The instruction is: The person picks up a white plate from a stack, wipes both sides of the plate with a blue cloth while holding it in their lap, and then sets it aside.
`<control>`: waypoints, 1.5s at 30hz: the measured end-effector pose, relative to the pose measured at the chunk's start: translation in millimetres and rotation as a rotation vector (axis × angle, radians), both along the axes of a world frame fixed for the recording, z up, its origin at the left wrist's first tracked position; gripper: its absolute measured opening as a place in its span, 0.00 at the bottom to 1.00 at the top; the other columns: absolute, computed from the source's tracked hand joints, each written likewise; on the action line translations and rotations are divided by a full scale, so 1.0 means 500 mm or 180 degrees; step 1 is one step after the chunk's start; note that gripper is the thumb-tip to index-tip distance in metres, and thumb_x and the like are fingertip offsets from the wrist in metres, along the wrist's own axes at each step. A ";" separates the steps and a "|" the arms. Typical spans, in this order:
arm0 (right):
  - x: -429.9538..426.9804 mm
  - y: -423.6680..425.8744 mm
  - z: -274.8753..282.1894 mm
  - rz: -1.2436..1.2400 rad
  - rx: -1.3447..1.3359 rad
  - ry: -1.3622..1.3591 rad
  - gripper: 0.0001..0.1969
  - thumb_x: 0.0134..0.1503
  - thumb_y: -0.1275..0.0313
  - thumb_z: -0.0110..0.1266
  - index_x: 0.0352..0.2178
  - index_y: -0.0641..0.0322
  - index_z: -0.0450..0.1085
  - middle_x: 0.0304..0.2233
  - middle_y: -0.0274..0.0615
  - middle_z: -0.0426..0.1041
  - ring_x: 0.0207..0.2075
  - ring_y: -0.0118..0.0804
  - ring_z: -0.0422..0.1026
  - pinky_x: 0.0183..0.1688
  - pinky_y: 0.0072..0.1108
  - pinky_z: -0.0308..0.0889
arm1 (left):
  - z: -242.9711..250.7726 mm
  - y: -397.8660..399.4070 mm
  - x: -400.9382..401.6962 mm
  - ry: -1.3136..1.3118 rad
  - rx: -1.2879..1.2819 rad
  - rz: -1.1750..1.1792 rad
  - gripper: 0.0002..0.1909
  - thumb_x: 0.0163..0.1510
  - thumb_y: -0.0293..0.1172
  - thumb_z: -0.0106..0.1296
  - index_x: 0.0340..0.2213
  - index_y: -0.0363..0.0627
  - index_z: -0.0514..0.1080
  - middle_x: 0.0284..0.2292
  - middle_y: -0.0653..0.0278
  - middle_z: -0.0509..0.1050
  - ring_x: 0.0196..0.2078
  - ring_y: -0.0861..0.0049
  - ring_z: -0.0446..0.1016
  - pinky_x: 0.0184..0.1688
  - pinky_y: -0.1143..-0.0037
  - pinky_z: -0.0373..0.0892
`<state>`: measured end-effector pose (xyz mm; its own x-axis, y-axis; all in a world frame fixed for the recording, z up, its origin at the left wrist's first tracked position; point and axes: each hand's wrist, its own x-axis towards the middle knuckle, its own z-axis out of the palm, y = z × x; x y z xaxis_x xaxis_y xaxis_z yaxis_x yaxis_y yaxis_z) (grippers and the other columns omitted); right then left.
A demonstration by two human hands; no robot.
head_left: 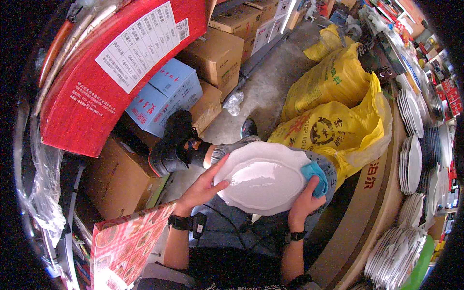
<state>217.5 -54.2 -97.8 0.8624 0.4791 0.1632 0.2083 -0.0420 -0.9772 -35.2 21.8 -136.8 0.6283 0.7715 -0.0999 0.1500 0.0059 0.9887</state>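
Observation:
A white oval plate point(264, 177) with a scalloped rim is held up over my lap, its glossy face towards me. My left hand point(208, 185) grips its left rim, thumb on the face and fingers behind. At the opposite end my right hand point(308, 203) pinches a folded blue cloth point(316, 177) against the plate's right rim. Part of the cloth wraps around the edge, and the fingers beneath are hidden. Dark straps circle both wrists.
Yellow woven sacks point(326, 127) stand ahead to the right. Stacked white plates point(395, 253) line a shelf point(362, 217) at the right. A large red box point(119, 90), blue boxes point(165, 96) and cardboard boxes point(217, 54) crowd the left. Crumpled clear plastic point(233, 104) lies on the floor.

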 end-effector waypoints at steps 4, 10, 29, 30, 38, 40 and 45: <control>-0.001 0.001 -0.001 -0.0015 -0.0015 0.0005 0.14 0.61 0.66 0.50 0.33 0.71 0.72 0.33 0.35 0.75 0.34 0.25 0.69 0.40 0.19 0.63 | 0.015 -0.010 0.022 -0.0407 -0.0341 0.0648 0.34 0.55 0.27 0.54 0.60 0.45 0.54 0.57 0.58 0.61 0.57 0.75 0.61 0.58 0.77 0.58; 0.001 -0.001 -0.002 0.0013 -0.0060 -0.0070 0.14 0.61 0.66 0.51 0.34 0.71 0.73 0.33 0.35 0.75 0.33 0.24 0.70 0.39 0.18 0.64 | 0.008 -0.010 0.040 0.0042 0.0137 0.1132 0.30 0.52 0.34 0.59 0.55 0.43 0.62 0.49 0.57 0.71 0.50 0.74 0.69 0.52 0.76 0.64; -0.004 -0.002 -0.006 -0.0077 0.0056 0.0100 0.14 0.60 0.65 0.53 0.34 0.70 0.72 0.34 0.36 0.75 0.34 0.25 0.70 0.40 0.18 0.64 | 0.042 -0.037 0.090 0.1298 0.0388 0.1502 0.44 0.42 0.52 0.63 0.54 0.42 0.58 0.50 0.46 0.66 0.51 0.54 0.69 0.52 0.63 0.65; -0.005 -0.001 -0.005 -0.0034 0.0128 0.0132 0.14 0.60 0.65 0.54 0.34 0.70 0.72 0.33 0.36 0.75 0.34 0.25 0.70 0.40 0.18 0.64 | 0.041 -0.037 0.088 0.1301 0.0388 0.1498 0.44 0.42 0.52 0.63 0.54 0.42 0.58 0.50 0.46 0.66 0.51 0.54 0.69 0.52 0.63 0.65; -0.006 -0.004 -0.005 -0.0012 0.0105 0.0121 0.14 0.60 0.65 0.53 0.34 0.70 0.72 0.33 0.35 0.75 0.33 0.25 0.70 0.39 0.18 0.64 | -0.005 -0.036 0.069 0.0560 0.0684 0.1672 0.29 0.55 0.45 0.53 0.52 0.39 0.62 0.46 0.45 0.70 0.47 0.55 0.71 0.47 0.67 0.67; -0.005 -0.007 -0.007 0.0033 0.0106 0.0114 0.14 0.60 0.66 0.53 0.34 0.71 0.72 0.33 0.35 0.75 0.33 0.25 0.69 0.39 0.18 0.64 | 0.024 -0.037 0.082 0.0786 0.0319 0.1735 0.29 0.53 0.46 0.54 0.50 0.38 0.63 0.45 0.44 0.71 0.46 0.55 0.72 0.45 0.66 0.67; -0.006 -0.013 -0.013 -0.0018 -0.0012 0.0101 0.13 0.60 0.67 0.53 0.35 0.71 0.72 0.35 0.36 0.75 0.34 0.26 0.70 0.40 0.19 0.64 | 0.055 -0.039 0.118 0.1150 0.0144 0.1988 0.30 0.49 0.49 0.59 0.44 0.37 0.65 0.41 0.44 0.72 0.42 0.53 0.73 0.42 0.64 0.68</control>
<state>214.7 -60.5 -104.5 0.8698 0.4748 0.1340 0.1770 -0.0468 -0.9831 23.9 2.2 -109.2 0.0024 0.9841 -0.1777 0.4496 0.1577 0.8792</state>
